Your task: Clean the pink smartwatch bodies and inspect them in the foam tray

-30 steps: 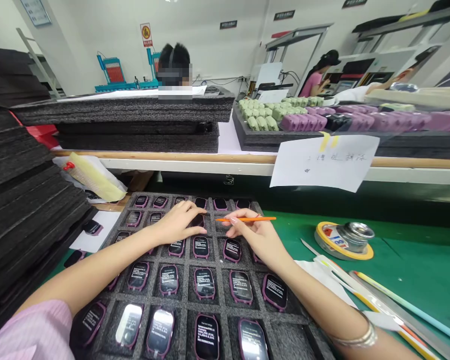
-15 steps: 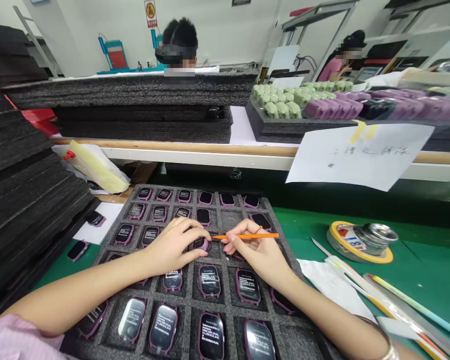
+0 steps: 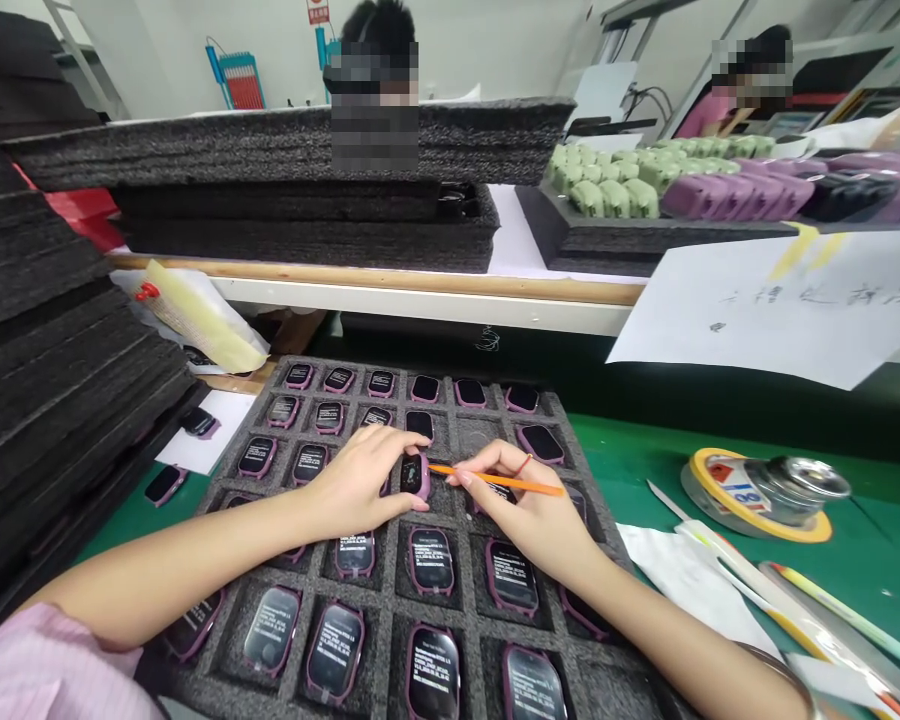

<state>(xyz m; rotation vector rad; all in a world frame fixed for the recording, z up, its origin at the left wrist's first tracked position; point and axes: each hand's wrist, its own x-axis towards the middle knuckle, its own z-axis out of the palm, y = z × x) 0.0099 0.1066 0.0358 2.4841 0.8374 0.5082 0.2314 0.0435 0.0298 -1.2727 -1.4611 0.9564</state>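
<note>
A dark foam tray (image 3: 461,445) with rows of pockets lies in front of me, most pockets holding purple-rimmed watch bodies with lit or dark screens. My left hand (image 3: 364,480) pinches one watch body (image 3: 414,474) and tips it up on edge out of its pocket. My right hand (image 3: 529,510) grips a thin orange stick (image 3: 506,482) like a pen. The stick's tip touches the right side of the raised watch body.
Stacks of black foam trays (image 3: 52,300) rise at the left and on the shelf behind. A tape roll with a metal dish (image 3: 765,490) and rulers (image 3: 810,610) lie on the green mat at right. A paper sheet (image 3: 780,305) hangs from the shelf. Other people sit beyond.
My left hand has lifted one watch body up on edge from its pocket. The orange stick's tip has come down to its side. The camera tilted lower.
</note>
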